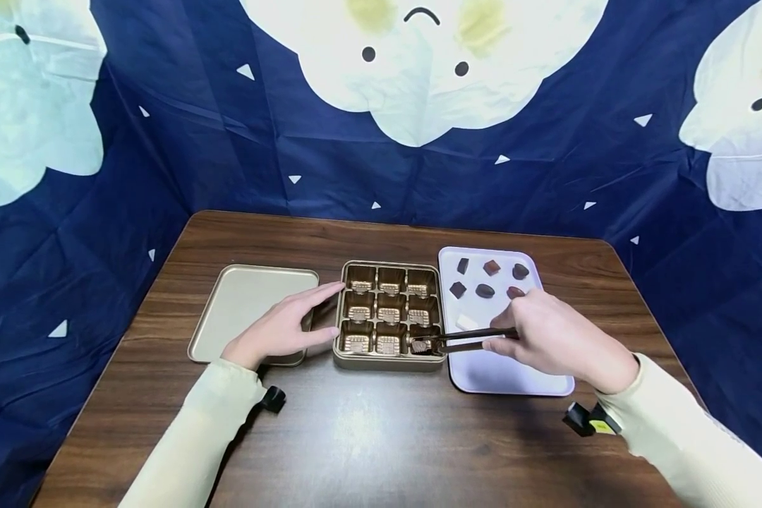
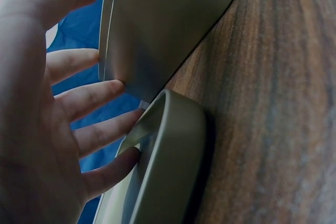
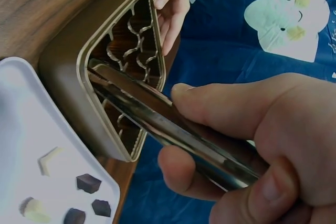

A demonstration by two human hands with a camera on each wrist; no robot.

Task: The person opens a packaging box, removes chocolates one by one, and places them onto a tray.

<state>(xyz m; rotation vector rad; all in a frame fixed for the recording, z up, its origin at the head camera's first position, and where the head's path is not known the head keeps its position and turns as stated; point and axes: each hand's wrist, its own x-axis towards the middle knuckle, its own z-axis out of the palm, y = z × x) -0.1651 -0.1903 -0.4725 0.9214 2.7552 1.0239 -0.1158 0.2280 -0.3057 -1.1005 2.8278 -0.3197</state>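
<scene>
A gold tin with a divided gold insert stands mid-table. My left hand is at its left side, fingers extended, with thumb and fingertips right at the rim. Metal tongs are gripped in my right hand, between the thumb and curled fingers. They reach leftward into the tin's front right compartment. Between their tips in the head view is a small dark chocolate, low in that compartment; I cannot tell whether the tips still squeeze it. The tin's other compartments show only bare gold lining.
Right of the tin, close beside it, lies a white tray with several dark and brown chocolates and a white one. A gold lid lies at the left, partly under my left hand. Blue cloth hangs behind the wooden table.
</scene>
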